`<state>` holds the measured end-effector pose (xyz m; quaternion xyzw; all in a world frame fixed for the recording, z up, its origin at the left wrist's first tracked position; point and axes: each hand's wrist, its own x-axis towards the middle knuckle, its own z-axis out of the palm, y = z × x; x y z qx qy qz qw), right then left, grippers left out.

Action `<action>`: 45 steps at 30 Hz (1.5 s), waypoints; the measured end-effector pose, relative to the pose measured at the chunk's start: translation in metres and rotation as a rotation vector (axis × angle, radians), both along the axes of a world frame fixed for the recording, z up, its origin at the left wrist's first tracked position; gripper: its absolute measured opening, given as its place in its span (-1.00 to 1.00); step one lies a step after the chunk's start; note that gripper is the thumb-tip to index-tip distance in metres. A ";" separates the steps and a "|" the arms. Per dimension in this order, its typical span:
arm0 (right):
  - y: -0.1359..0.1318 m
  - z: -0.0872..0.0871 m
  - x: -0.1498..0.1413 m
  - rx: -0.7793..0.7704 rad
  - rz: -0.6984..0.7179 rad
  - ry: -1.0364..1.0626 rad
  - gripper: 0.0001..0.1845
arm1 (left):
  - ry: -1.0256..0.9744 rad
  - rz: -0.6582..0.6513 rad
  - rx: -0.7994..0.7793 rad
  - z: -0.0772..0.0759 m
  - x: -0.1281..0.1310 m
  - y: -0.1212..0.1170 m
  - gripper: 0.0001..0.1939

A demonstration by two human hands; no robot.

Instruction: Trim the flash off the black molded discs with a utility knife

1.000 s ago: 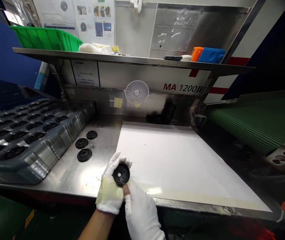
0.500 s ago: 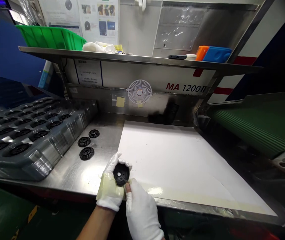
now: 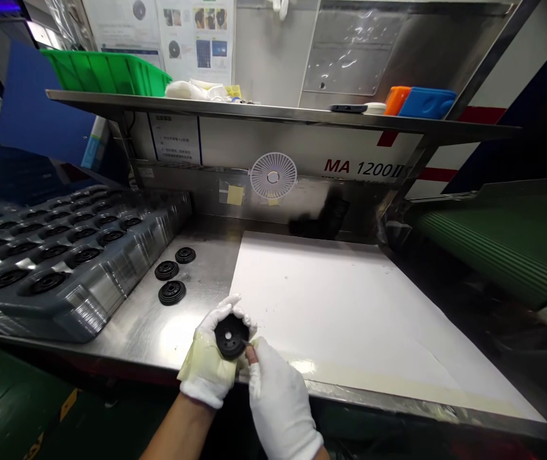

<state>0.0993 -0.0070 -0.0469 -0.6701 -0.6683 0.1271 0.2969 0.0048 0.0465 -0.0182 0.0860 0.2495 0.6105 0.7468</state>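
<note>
My left hand (image 3: 211,358), in a white glove with yellowish tape round it, is closed on a round black plastic wheel (image 3: 232,337). The wheel's flat face, with a central hole and smaller holes, is turned toward me. At its lower right rim is my right hand (image 3: 280,396), gloved in white with a bare thumb tip showing. Its fingers are pinched together; a thin tip seems to stick out at the thumb, too small to name. Three similar black wheels (image 3: 172,292) lie on the metal bench left of my hands.
Stacked clear plastic trays (image 3: 96,291) with black wheels stand at the left. White paper (image 3: 350,306) covers the bench's right part. A small white fan (image 3: 273,176) is at the back, under a shelf (image 3: 254,113) bearing a green bin (image 3: 108,71). A green conveyor belt (image 3: 498,255) runs at right.
My right hand has drawn slightly right, away from the wheel's face to its edge. The wheel remains in my left hand, turned slightly. The whole view has shifted a little.
</note>
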 end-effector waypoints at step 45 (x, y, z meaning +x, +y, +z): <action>-0.006 0.005 0.013 0.064 -0.029 -0.031 -0.76 | 0.013 -0.074 0.043 -0.003 0.007 -0.007 -0.70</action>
